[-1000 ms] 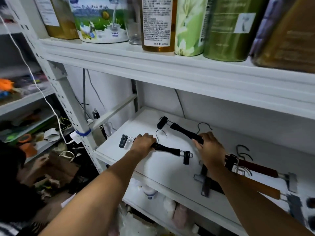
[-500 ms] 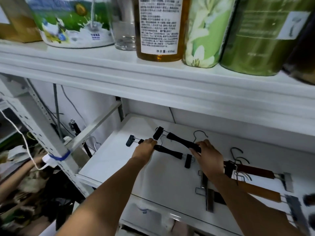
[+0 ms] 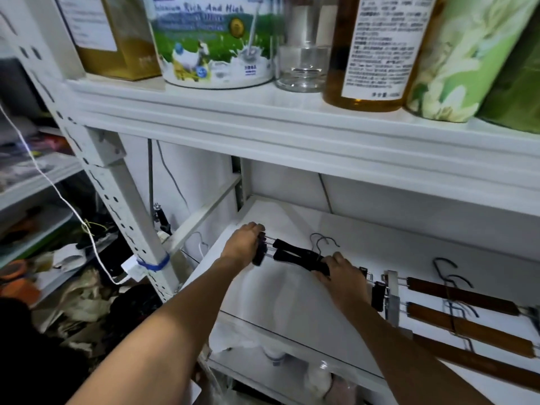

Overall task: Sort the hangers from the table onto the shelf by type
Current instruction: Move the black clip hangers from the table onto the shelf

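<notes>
Where black hangers (image 3: 295,252) lay apart, now paired; left hand (image 3: 244,247), right hand (image 3: 343,277) hold ends.

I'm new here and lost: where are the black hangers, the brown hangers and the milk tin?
black hangers (image 3: 304,255), head view, middle of the dark bars.
brown hangers (image 3: 461,295), head view, top one's wooden bar.
milk tin (image 3: 216,54), head view, its printed label.

Clip hangers (image 3: 298,255) lie on the shelf (image 3: 292,305) left of wooden hangers (image 3: 461,296)
</notes>
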The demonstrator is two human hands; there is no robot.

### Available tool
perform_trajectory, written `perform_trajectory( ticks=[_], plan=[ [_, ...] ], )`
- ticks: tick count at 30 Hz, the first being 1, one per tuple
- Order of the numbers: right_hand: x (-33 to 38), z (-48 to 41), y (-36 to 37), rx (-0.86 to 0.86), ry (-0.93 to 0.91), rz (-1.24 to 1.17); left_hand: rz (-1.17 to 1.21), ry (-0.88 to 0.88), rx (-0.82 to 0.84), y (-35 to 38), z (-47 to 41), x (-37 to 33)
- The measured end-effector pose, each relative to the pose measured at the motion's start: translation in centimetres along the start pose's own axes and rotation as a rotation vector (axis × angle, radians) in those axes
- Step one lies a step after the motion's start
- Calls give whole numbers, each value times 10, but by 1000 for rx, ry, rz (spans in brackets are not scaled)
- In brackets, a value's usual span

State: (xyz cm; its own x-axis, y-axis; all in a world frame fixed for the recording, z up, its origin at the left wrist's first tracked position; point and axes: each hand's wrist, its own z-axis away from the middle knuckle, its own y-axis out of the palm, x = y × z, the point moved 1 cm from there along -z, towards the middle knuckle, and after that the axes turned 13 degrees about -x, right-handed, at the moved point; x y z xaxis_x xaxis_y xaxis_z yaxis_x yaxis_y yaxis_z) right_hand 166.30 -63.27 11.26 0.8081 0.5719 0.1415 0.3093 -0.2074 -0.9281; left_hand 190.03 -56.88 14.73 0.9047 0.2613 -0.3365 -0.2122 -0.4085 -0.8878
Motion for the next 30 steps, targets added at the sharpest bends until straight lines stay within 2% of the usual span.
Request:
perform_trajectory(
  ticks=[6,11,13,16,30],
  plan=[
    [17,-2,16,11,56,-90,-23,211,145,29,-7,-26],
    [16,-4,27,-3,14,56,-171,299,303,47,-14,-28],
    [16,-6,28,-5,-4,73,-187,289,355,53,-14,-23],
    [15,-7,29,-31,18,101,-145,259,345,60,-14,-20],
    [9,-16,16,66,72,0,-90,164,432,60,-21,-32]
  ],
)
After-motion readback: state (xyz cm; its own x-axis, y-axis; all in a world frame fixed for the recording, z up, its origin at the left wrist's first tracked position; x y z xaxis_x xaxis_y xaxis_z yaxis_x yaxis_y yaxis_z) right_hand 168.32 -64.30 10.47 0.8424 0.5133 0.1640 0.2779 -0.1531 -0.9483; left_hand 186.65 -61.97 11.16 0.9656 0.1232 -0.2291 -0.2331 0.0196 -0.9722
